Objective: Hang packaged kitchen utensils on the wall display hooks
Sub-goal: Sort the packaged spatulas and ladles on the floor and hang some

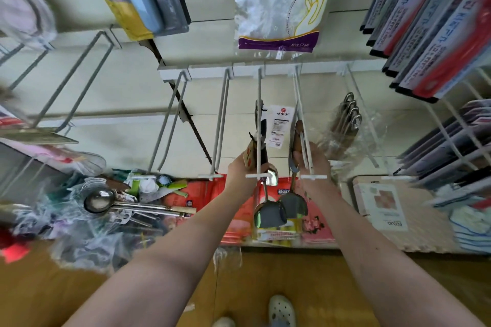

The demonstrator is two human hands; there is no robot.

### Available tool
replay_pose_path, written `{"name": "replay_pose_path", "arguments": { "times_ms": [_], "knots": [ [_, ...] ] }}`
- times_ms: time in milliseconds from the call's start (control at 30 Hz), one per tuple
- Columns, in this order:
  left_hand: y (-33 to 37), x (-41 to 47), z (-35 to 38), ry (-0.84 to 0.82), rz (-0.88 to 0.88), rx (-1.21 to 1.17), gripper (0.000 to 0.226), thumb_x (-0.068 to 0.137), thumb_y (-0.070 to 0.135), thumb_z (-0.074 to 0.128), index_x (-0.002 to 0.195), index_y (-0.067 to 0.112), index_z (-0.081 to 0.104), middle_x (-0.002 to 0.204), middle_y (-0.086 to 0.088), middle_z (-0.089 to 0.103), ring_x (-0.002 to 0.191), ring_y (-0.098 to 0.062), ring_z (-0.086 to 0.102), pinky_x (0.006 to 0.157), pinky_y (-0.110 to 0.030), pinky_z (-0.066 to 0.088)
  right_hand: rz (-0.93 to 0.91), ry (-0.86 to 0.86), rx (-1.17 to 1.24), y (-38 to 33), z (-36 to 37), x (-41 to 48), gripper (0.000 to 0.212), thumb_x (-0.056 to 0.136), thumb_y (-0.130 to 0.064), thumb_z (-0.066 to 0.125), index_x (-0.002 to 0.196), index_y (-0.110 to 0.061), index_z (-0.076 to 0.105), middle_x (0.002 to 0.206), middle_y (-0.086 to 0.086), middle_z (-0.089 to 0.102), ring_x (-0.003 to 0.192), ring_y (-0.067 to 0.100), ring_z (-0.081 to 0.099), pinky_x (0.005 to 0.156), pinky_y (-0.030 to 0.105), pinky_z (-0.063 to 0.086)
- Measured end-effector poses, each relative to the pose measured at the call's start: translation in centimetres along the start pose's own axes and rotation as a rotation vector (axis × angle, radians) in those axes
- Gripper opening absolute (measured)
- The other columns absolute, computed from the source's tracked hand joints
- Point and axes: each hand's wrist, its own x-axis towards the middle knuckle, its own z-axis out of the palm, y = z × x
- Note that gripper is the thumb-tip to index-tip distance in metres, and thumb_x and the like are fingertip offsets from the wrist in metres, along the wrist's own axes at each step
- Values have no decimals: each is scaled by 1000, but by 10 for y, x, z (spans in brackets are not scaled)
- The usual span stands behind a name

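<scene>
We see both arms raised toward a row of white wire hooks (221, 119) that jut out from a rail (212, 71) on the pale wall. The left hand (240, 170) has its fingers curled round the dark-handled spatula (263, 146), gripping it by the handle at the outer end of the centre hook (259, 98). A small printed card (249, 156) sits against the hand, and the shiny blade (268, 214) hangs down below the wrist. A white paper tag (279, 125) hangs just beside that handle. The right hand (314, 160) holds the wooden-handled spatula (298, 135) up against the neighbouring hook (299, 95), fingers wrapped about the handle, and its blade (293, 204) hangs just beside the other one. We cannot tell whether either handle's loop is threaded onto its wire. On the next hook to the right hangs a bundle of utensils in clear plastic (345, 125). Above the rail hangs a bag of disposable gloves (279, 8), and flat packs (435, 21) hang at upper right. Below the hands is a shelf with red packets (207, 194), a steel ladle (99, 200) lying among loose wrapped goods at the left, and a white box (380, 202) at the right. A pale shoe (281, 310) shows on the wooden floor (305, 287).
</scene>
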Motion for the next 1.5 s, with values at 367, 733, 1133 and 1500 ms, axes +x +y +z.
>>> {"name": "replay_pose_path", "arguments": {
  "times_ms": [367, 733, 1133, 1500],
  "knots": [
    [-8, -43, -12, -25, 59, -87, 25, 81, 10, 72, 80, 28, 55, 75, 13, 59, 75, -8, 56, 71, -22, 47, -81, 5, -72, 22, -3, -29, 21, 96, -3, 46, 114, 4, 56, 84, 7, 53, 71, 18, 48, 50, -2, 34],
    [-35, -101, -30, -106, 104, -28, 24, 80, 8, 72, 94, 20, 58, 89, -1, 64, 87, -18, 60, 84, -32, 50, -83, 96, -44, 40, 11, -107, 20, 93, 1, 43, 92, -15, 54, 91, 10, 62, 82, 18, 53, 71, 23, 44],
    [-27, -170, -81, -92, 79, -74, 43, 82, 17, 73, 121, 10, 57, 109, -4, 62, 103, -20, 57, 86, -26, 44, -135, 141, -42, 4, 11, -191, 29, 97, -11, 47, 123, -22, 56, 92, -9, 59, 96, 16, 57, 88, 36, 47],
    [3, -212, -155, 111, 136, -92, 28, 79, 13, 75, 101, 20, 58, 100, -5, 65, 94, -18, 60, 82, -25, 46, -478, -29, -168, -64, 26, -211, 25, 97, -21, 48, 121, -25, 54, 108, -1, 68, 98, 25, 62, 88, 47, 49]
  ]
}}
